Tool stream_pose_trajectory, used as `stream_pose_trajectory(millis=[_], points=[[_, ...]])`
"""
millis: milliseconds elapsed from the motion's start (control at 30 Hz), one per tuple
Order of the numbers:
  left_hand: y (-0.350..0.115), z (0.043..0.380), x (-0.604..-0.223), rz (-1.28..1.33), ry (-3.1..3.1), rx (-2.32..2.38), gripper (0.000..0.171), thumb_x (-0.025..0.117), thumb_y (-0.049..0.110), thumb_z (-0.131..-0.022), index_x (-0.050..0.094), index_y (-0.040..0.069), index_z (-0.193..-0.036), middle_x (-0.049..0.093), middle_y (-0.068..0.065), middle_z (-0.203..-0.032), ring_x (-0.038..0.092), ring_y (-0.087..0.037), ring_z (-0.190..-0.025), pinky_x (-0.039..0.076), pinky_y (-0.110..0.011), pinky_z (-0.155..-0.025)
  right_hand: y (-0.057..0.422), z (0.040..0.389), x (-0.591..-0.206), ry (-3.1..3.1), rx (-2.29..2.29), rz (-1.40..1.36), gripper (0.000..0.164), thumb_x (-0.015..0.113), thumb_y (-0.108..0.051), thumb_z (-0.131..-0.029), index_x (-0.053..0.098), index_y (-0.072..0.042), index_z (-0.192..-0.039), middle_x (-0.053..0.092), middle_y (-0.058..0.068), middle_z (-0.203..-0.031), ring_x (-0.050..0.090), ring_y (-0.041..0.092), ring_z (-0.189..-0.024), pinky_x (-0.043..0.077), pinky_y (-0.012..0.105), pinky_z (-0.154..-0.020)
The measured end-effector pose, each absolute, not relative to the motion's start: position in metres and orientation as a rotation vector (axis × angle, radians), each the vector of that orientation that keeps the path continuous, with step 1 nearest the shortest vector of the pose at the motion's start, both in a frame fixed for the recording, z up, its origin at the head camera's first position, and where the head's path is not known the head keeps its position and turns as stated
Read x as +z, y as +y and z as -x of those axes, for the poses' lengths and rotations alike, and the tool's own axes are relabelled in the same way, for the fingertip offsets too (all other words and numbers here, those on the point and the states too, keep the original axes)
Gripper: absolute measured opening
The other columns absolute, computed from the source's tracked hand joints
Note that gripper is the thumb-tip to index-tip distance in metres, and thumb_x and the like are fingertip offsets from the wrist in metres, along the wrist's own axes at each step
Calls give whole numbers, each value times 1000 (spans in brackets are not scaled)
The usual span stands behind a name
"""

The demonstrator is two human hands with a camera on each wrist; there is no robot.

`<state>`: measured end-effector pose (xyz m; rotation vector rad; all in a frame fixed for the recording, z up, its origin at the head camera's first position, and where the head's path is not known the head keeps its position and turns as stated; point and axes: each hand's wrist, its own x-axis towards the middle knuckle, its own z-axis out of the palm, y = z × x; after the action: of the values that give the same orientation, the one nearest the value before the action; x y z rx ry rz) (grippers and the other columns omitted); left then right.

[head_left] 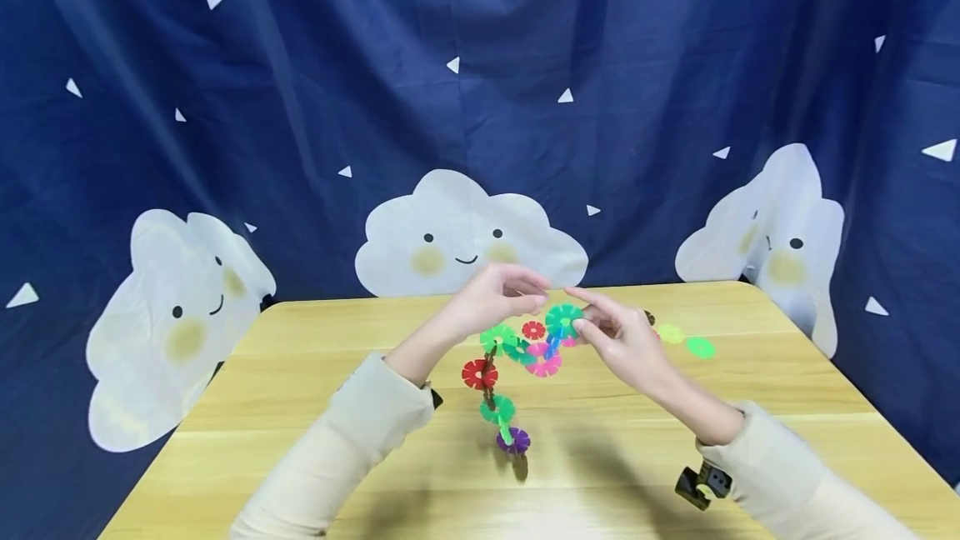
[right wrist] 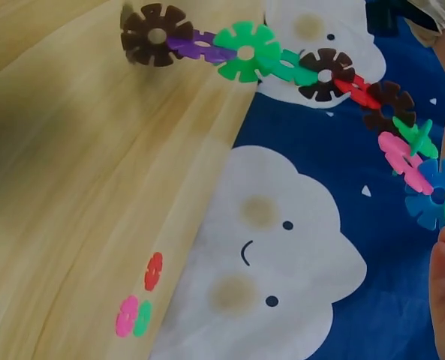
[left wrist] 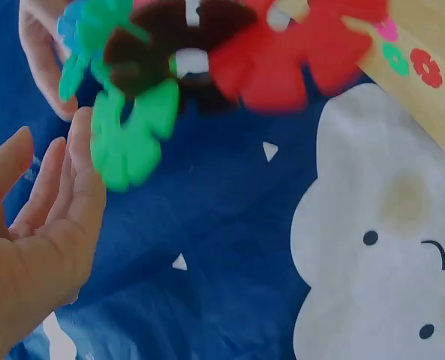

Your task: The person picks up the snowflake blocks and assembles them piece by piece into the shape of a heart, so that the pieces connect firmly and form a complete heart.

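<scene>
A chain of notched plastic discs in several colours hangs in front of the person, curving down from a green disc point(head_left: 564, 321) past a pink disc point(head_left: 544, 360) and a red disc point(head_left: 478, 374) to a purple disc point(head_left: 513, 441) and a brown one at its low end. The right hand point(head_left: 626, 344) pinches the green disc between thumb and finger. Behind the chain's upper part the left hand point(head_left: 497, 300) is raised, its fingers loosely extended and gripping nothing. In the left wrist view, the left fingertips are close to a bright green disc point(left wrist: 128, 142); whether they touch cannot be told.
Loose discs lie on the wooden table point(head_left: 315, 407): a red one point(head_left: 533, 330) behind the chain, and a yellow one point(head_left: 670, 333) and a bright green one point(head_left: 701, 347) beyond the right hand. A blue curtain point(head_left: 465, 90) with white clouds hangs around the table.
</scene>
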<state>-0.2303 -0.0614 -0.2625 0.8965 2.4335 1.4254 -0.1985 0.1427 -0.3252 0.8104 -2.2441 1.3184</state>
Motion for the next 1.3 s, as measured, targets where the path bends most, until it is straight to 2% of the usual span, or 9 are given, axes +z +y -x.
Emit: stream_pose_trajectory(millis=[133,233,500,700,800,867,933,1133,1300], points=[[-50,226,-265,-932,2552,1320,25,64,9,-84,64,3,-109,67,-10,-99,63,-19,-92,50,-27,-82,140,199,-327,-2241,1341,-784,39,58,7,-84,53,2,-122,61,7,-67,54,4,-54,37,22,-44],[-44,222,-268,-920,2612,1298,23,66,6,-82,66,4,-105,67,-9,-93,63,-18,-86,50,-25,-81,138,200,-326,-2219,1343,-787,42,59,6,-83,50,3,-124,62,6,-67,52,4,-53,37,22,-44],[-39,221,-276,-883,2668,1354,19,68,3,-79,68,4,-98,63,-6,-77,59,-13,-68,50,-21,-66,136,199,-324,-2153,1394,-803,47,60,8,-82,47,6,-126,64,8,-68,58,6,-58,39,21,-45],[-40,221,-277,-904,2654,1406,20,68,2,-79,67,4,-100,63,-8,-75,58,-11,-60,50,-20,-59,149,206,-329,-2168,1526,-980,41,55,9,-85,46,9,-125,62,13,-70,60,9,-61,51,23,-59],[-40,222,-277,-944,2657,1396,18,68,2,-79,68,3,-97,63,-9,-75,57,-11,-61,49,-19,-61,166,213,-336,-2378,1429,-1021,36,54,-1,-89,48,7,-124,64,7,-76,59,7,-68,51,26,-64],[-41,224,-277,-958,2660,1374,18,68,3,-79,69,3,-97,63,-8,-77,57,-11,-63,48,-19,-61,180,221,-346,-2542,1317,-1022,35,53,-7,-91,49,7,-124,64,6,-85,60,11,-76,51,29,-67],[-43,225,-278,-953,2660,1355,19,68,3,-79,70,4,-98,63,-8,-79,56,-12,-65,48,-19,-60,197,229,-358,-2682,1170,-994,38,54,-12,-91,48,8,-123,62,10,-95,60,18,-84,50,33,-72],[-46,227,-279,-894,2656,1362,20,68,5,-80,69,4,-100,63,-8,-80,59,-18,-68,48,-20,-60,244,251,-392,-2930,970,-871,52,58,-13,-88,37,19,-125,50,36,-114,51,47,-102,43,54,-84],[-46,227,-280,-865,2657,1382,20,68,5,-80,69,5,-101,63,-7,-79,59,-15,-65,48,-20,-59,266,262,-408,-3051,903,-751,55,57,-12,-88,33,20,-126,41,42,-121,42,55,-108,36,60,-89]])
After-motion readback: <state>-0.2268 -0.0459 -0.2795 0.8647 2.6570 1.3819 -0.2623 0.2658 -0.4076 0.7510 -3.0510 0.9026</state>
